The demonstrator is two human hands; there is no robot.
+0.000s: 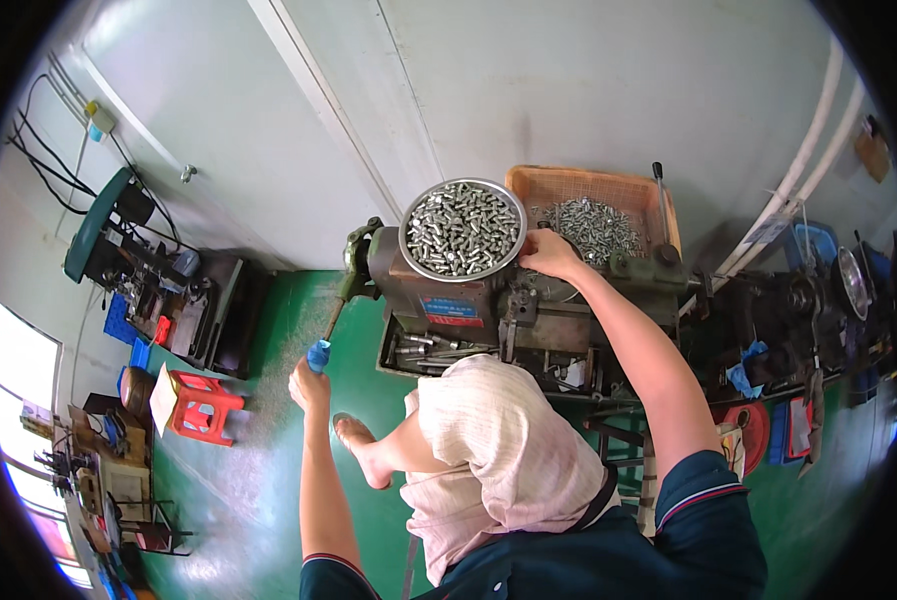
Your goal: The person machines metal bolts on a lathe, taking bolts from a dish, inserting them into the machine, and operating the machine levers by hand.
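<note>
My left hand (310, 386) is wrapped round the blue-covered grip (318, 356) of a long lever (335, 318) at the left end of a small green bench lathe (408, 287). My right hand (548, 252) reaches over the lathe, beside the right rim of a round metal bowl (519, 250). Its fingers are closed together, and whatever they hold is hidden. Small shiny metal pins (460, 228) fill the bowl, which rests on top of the lathe's headstock. Behind my right hand, an orange plastic basket (533, 180) contains many similar metal parts (593, 228).
An upright lever with a black knob (657, 172) rises at the lathe's right. Tools lie in the tray (408, 372) below. A red stool (208, 408) and a drill press (118, 225) stand left; another machine (803, 300) stands right. My bent leg (508, 430) is close to the lathe.
</note>
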